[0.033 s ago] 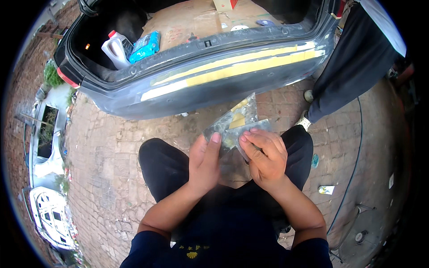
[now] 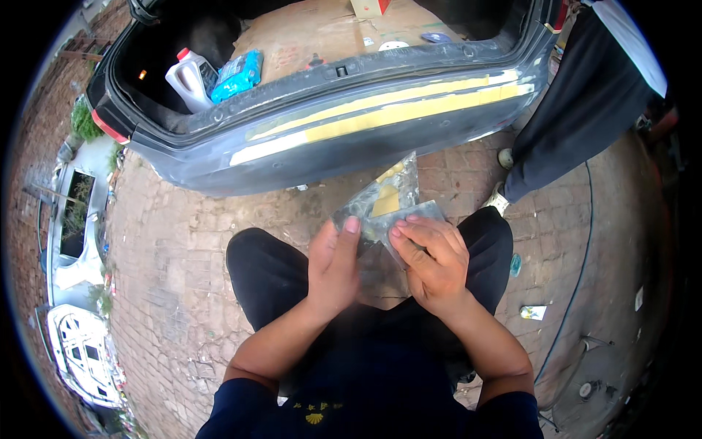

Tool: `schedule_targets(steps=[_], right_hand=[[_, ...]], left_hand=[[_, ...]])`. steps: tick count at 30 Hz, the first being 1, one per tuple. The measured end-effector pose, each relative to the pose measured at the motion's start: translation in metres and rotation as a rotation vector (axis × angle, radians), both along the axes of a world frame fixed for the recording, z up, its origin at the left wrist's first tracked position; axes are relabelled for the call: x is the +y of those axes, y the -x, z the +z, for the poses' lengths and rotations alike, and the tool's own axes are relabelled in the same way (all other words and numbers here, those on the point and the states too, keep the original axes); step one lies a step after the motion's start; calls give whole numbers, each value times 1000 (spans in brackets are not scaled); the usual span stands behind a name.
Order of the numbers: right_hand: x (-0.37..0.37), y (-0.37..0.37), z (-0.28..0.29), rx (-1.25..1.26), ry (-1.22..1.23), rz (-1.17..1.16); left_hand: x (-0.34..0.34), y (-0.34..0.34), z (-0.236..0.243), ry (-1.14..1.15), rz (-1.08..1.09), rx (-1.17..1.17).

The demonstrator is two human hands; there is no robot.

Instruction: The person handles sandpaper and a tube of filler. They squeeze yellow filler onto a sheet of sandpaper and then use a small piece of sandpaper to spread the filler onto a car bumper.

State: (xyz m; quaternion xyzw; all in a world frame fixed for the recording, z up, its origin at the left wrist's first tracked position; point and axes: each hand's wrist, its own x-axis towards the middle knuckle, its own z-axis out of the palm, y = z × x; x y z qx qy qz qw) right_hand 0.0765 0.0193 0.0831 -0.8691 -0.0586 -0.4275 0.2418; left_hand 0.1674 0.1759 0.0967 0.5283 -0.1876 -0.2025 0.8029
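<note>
In my left hand is a stained grey mixing plate, gripped at its near left edge with the thumb on top. A patch of yellow body filler lies on the plate, with a smaller smear near its far tip. My right hand pinches a flat grey putty spreader, its fingers laid over the top. The spreader overlaps the plate's right side beside the filler. Beyond both hands is a dark car bumper with long yellow filler bands across it.
In the open boot, a white jug with a red cap stands beside a blue packet. A person's dark-trousered leg is at the right. A cable runs over the brick paving near a round-seated stool. White car panels lie far left.
My right hand and the spreader have shifted slightly down and to the left over the plate. The filler patch has a slightly different outline. My left hand is almost still.
</note>
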Motion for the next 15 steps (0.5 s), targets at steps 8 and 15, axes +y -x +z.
schedule_targets(steps=[8,15], right_hand=[[-50,-31,-34,-37,-1558,155],[-109,-86,-22,209,-298,-173]], left_hand=[[11,-84,-72,-354,26,-167],[-18,-113,-155,-874,-310,-237]])
